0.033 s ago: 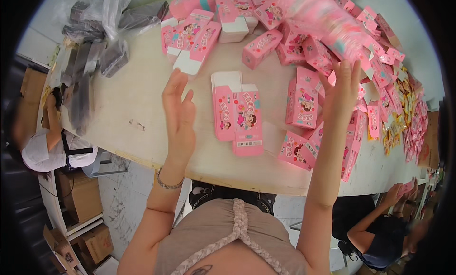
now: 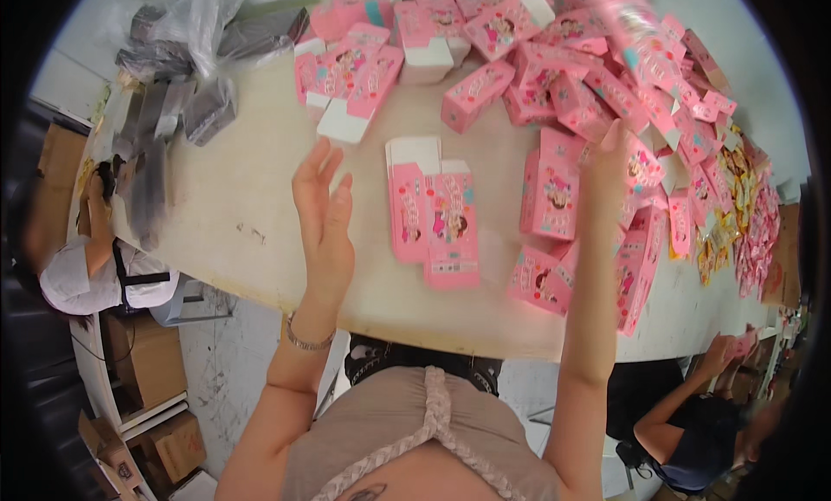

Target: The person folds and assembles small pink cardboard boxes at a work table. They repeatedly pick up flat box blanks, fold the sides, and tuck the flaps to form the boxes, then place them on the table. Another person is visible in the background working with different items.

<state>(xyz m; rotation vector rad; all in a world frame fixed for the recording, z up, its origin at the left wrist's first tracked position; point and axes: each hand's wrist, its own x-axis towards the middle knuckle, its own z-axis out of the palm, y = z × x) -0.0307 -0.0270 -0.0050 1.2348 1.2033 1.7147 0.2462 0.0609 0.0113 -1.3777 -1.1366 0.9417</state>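
Above the table, palm facing inward, my left hand [image 2: 325, 211] is open and holds nothing. Close in front of its fingertips lie flattened pink cartons [image 2: 368, 85] with white flaps. Between my hands rest more flat pink cartons [image 2: 452, 228], overlapping side by side. My right hand [image 2: 604, 159] is at the edge of a heap of folded pink boxes [image 2: 576, 103]; its fingers are smeared by motion, so their closing is unclear. An upright pink box [image 2: 554, 185] stands beside that wrist. Beyond the hand, a blurred pink box [image 2: 628, 20] shows over the heap.
Dark grey pieces in clear plastic [image 2: 208, 103] lie at the far left. Yellow and pink small packets [image 2: 744, 206] are piled at the right. One person [image 2: 95, 267] sits at the left; another [image 2: 692, 432] at the lower right holds something pink. Cardboard boxes [image 2: 156, 362] fill shelves at the left.
The blurred pink box has moved farther away and to the right over the heap. My right hand, open with fingers stretched before, has bent and dropped slightly. My left hand has barely shifted.
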